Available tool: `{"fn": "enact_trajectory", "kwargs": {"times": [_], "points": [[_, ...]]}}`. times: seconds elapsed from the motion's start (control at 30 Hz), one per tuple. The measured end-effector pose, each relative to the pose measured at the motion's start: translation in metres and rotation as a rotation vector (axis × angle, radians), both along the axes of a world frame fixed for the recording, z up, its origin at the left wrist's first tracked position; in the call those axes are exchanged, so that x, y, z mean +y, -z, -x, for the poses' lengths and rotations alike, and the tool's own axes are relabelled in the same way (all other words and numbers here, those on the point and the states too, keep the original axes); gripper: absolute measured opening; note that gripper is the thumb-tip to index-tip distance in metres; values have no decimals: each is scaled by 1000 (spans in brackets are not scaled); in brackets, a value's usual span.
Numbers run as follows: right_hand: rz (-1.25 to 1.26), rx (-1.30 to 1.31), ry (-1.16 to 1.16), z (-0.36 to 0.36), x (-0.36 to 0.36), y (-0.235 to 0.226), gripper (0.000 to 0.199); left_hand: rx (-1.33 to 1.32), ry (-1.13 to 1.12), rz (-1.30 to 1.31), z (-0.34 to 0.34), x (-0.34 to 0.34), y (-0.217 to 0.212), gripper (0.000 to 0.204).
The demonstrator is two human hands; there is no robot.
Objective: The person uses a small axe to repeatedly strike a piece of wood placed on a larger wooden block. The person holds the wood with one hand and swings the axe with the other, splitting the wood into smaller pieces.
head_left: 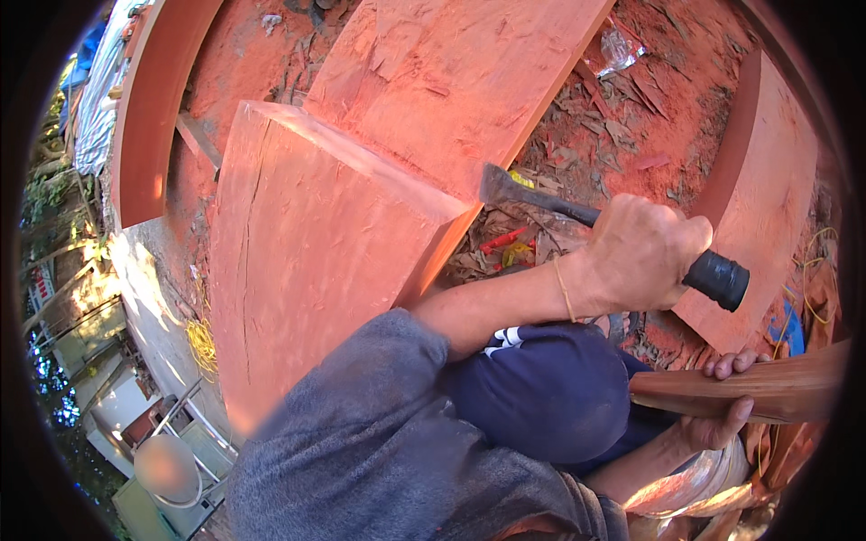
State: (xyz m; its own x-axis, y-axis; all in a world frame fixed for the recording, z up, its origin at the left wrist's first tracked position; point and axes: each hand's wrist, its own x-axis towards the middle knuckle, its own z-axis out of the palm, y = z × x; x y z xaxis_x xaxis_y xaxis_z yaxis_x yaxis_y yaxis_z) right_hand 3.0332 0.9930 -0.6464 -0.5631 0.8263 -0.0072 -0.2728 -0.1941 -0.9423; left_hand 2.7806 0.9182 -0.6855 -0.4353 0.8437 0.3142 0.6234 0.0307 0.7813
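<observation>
My left hand (640,257) is wrapped around a long metal chisel (550,203) with a black-wrapped handle end. Its flat blade meets or nearly meets the corner of a stepped reddish timber (334,216). The timber has a raised block nearer me and a lower, dust-covered face (433,81) beyond it; a long crack runs down the block's left side. At the lower right, my right hand (722,419) grips a thick, tapered wooden club (758,389), fingers above and thumb below. My bent knee in dark blue trousers (559,388) lies between the two arms.
One dark red board (158,117) stands at the left, and another thick plank (767,198) lies at the right. Red sawdust, dry leaves and crumpled foil (621,50) cover the ground. Yellow string (201,345) and a metal tube frame (180,415) are at the left.
</observation>
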Motion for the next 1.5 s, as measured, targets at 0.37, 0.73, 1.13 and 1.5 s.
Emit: {"fn": "enact_trajectory", "kwargs": {"times": [0.37,0.73,1.13,1.5], "points": [[-46,-44,50,-12,-18,-13,62,-8,29,-37,-5,-10,-3,25],[71,32,-2,-14,-13,10,61,34,16,-17,-3,-14,2,25],[107,-52,36,-20,-7,41,53,235,-66,-307,-1,6,-9,23],[308,-101,264,-25,-16,93,45,250,69,-113,-12,14,30,11]]}}
